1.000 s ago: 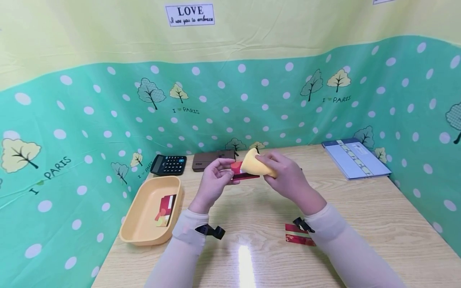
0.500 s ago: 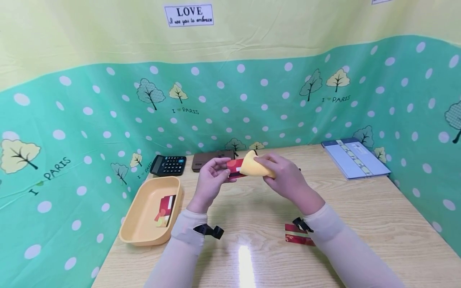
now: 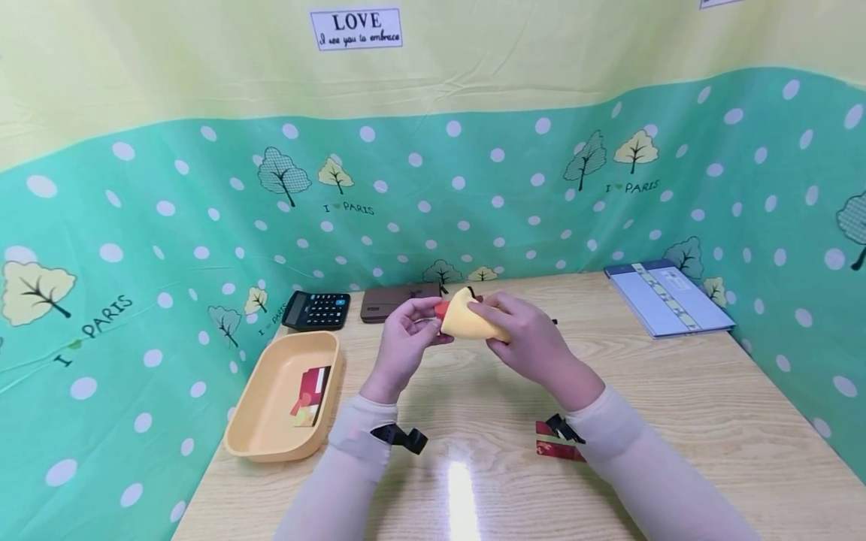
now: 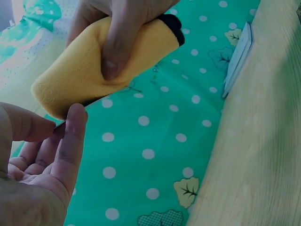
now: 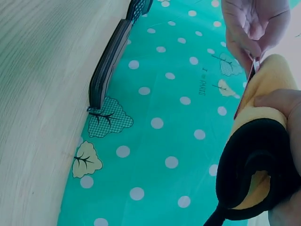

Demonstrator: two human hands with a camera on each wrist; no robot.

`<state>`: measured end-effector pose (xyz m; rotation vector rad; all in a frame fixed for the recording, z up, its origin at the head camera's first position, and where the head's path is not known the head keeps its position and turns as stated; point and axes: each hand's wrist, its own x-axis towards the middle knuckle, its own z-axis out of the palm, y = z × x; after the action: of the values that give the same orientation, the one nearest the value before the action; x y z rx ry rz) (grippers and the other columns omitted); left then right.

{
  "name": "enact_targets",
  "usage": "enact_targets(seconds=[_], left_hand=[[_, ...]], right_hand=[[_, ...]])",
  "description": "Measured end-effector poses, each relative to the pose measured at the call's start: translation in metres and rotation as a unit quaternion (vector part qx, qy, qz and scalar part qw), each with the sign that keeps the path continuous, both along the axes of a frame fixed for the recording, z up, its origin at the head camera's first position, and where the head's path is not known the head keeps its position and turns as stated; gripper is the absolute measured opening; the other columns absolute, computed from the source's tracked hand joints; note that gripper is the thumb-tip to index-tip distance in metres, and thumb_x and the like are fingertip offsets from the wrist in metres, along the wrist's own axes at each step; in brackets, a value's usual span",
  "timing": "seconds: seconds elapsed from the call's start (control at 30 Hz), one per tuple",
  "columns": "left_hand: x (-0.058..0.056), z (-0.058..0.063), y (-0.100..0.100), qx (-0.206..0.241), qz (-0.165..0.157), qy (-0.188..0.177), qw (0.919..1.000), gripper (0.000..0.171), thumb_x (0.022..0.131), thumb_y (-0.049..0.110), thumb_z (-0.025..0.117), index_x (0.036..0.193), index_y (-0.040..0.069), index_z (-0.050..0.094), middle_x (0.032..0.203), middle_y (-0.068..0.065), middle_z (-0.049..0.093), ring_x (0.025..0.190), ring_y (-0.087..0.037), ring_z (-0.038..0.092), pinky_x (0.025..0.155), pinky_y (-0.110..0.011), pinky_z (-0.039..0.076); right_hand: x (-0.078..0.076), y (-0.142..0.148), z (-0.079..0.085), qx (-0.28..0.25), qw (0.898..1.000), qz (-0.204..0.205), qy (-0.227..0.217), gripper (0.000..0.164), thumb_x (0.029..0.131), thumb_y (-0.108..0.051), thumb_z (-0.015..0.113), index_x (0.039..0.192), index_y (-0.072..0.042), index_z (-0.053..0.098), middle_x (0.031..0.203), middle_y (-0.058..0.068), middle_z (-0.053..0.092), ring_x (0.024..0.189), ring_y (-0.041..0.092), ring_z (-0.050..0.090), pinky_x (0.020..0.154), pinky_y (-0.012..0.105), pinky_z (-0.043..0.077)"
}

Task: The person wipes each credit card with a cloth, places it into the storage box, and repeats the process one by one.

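Observation:
In the head view my left hand (image 3: 406, 340) pinches a red card (image 3: 441, 309) by its left end, between thumb and fingers. A yellow cloth with black edging (image 3: 468, 319) is folded over most of the card. My right hand (image 3: 531, 334) grips this cloth, its thumb pressing on the near side. From the left wrist, the cloth (image 4: 70, 70) hides nearly all of the card, just above my left fingertips. The right wrist view shows the card (image 5: 244, 92) edge-on against the cloth, and the cloth's black edge (image 5: 240, 150) curled into a loop.
On the left stands a pale orange tray (image 3: 243, 421) with red and yellow cards (image 3: 311, 394) in it. Behind are a calculator (image 3: 318, 309) and a brown zipped case (image 3: 392, 300). Another red card (image 3: 558, 449) lies partly under my right wrist. A blue folder (image 3: 676, 297) lies back right.
The cloth has slid left along the card and now covers most of it. My right hand has moved left with the cloth; my left hand shifted slightly left, then back right.

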<state>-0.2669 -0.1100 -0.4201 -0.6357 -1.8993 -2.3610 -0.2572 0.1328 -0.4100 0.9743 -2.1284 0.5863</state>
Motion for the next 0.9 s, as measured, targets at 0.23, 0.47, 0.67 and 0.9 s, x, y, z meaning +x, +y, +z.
enact_targets(seconds=[0.23, 0.47, 0.67, 0.9], left_hand=[[-0.001, 0.002, -0.005, 0.003, 0.018, -0.001, 0.9998, 0.036, 0.097, -0.016, 0.059, 0.133, -0.01, 0.058, 0.115, -0.022, 0.066, 0.094, -0.024, 0.073, 0.077, -0.041, 0.068], [0.003, 0.004, 0.0, -0.003, -0.012, -0.01, 0.9999, 0.037, 0.098, -0.015, 0.057, 0.135, -0.014, 0.054, 0.114, -0.017, 0.065, 0.094, -0.023, 0.073, 0.079, -0.041, 0.068], [0.002, 0.003, 0.001, 0.009, 0.008, 0.0, 0.9999, 0.036, 0.098, -0.015, 0.059, 0.133, -0.011, 0.057, 0.115, -0.018, 0.067, 0.092, -0.021, 0.073, 0.078, -0.04, 0.068], [0.0, 0.004, -0.006, 0.016, 0.02, 0.009, 0.9996, 0.037, 0.097, -0.016, 0.059, 0.135, -0.013, 0.056, 0.117, -0.024, 0.065, 0.095, -0.025, 0.072, 0.078, -0.039, 0.068]], right_hand=[[-0.004, 0.01, 0.002, -0.004, 0.999, -0.032, -0.007, 0.062, 0.074, 0.005, 0.088, 0.131, -0.011, 0.073, 0.113, 0.01, 0.07, 0.096, 0.031, 0.071, 0.08, 0.047, 0.066], [-0.004, 0.011, 0.001, -0.021, 0.999, -0.037, 0.002, 0.059, 0.074, 0.005, 0.086, 0.129, -0.011, 0.074, 0.112, 0.012, 0.069, 0.095, 0.032, 0.07, 0.078, 0.048, 0.065], [-0.001, 0.003, 0.001, 0.001, 1.0, -0.001, 0.013, 0.063, 0.072, 0.006, 0.087, 0.131, -0.011, 0.073, 0.111, 0.01, 0.068, 0.092, 0.029, 0.069, 0.078, 0.044, 0.065], [-0.003, 0.01, 0.003, 0.003, 1.0, -0.014, 0.001, 0.064, 0.073, 0.005, 0.088, 0.132, -0.012, 0.072, 0.113, 0.01, 0.069, 0.093, 0.03, 0.07, 0.079, 0.045, 0.066]])
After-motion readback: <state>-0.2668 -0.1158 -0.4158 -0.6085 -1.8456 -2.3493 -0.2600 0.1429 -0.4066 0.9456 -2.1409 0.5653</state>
